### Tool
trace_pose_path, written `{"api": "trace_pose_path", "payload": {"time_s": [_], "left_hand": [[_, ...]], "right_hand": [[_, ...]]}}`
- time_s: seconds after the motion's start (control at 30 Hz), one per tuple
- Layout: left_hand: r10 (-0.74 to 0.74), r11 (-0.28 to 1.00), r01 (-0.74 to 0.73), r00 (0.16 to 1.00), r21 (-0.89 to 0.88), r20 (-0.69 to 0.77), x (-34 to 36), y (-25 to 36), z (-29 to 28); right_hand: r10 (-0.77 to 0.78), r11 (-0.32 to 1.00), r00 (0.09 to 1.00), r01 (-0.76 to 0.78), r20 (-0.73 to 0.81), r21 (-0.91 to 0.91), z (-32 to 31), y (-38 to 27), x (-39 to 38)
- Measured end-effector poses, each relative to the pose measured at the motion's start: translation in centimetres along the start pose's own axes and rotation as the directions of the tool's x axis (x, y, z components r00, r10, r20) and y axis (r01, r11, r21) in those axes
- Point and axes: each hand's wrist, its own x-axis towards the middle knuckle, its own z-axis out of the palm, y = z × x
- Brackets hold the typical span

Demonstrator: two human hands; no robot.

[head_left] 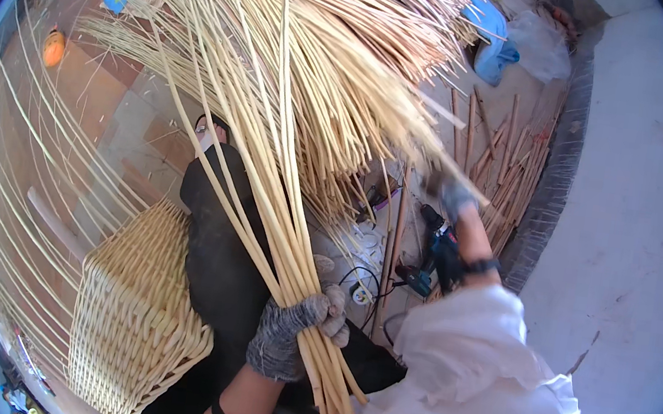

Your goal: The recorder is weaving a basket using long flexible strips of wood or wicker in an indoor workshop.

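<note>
My left hand (285,335), in a grey knit glove, is wrapped round a bundle of pale wicker rods (294,240). The rods' thick ends stick out below the fist, and their thin ends fan upward over the big pile. Off to the right, my gloved right hand (454,196) is smeared by motion at the near right edge of a large heap of loose wicker rods (313,96). Several blurred rod ends cross next to it; its fingers do not show clearly. A partly woven wicker basket (138,307) lies on its side at the left, long uprights spreading to the upper left.
A teal and black cordless drill (416,277) with a dark cable lies beneath my right forearm. Brown sticks (513,160) are strewn along the white wall (641,206). Blue cloth (491,44), a clear plastic bag (539,46) and an orange object (53,48) sit farther off.
</note>
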Motion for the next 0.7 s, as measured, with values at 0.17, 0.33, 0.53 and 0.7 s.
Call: {"api": "trace_pose_path", "payload": {"time_s": [0.17, 0.33, 0.53, 0.7], "left_hand": [[0.039, 0.996, -0.045, 0.995, 0.072, 0.086, 0.7, -0.8, -0.4], [0.096, 0.964, -0.072, 0.992, 0.255, -0.084, 1.0, -1.2, -0.1], [0.151, 0.967, -0.144, 0.988, 0.211, -0.02, -0.2, -0.2, -0.7], [0.116, 0.941, -0.093, 0.992, 0.325, -0.05, 0.1, -1.0, 0.4]], "right_hand": [[-0.366, 0.622, 0.867, -0.044, 0.34, 0.782, -0.7, -10.3, -15.9], [0.154, -0.467, 0.908, -0.281, 0.39, 0.838, -20.1, -15.3, -18.6], [0.533, 0.353, 0.799, -0.51, 0.28, 0.784, -40.2, -4.0, -38.2], [0.293, 0.437, 0.388, 0.759, -0.874, 0.483, -34.1, -9.4, -34.5]]}}
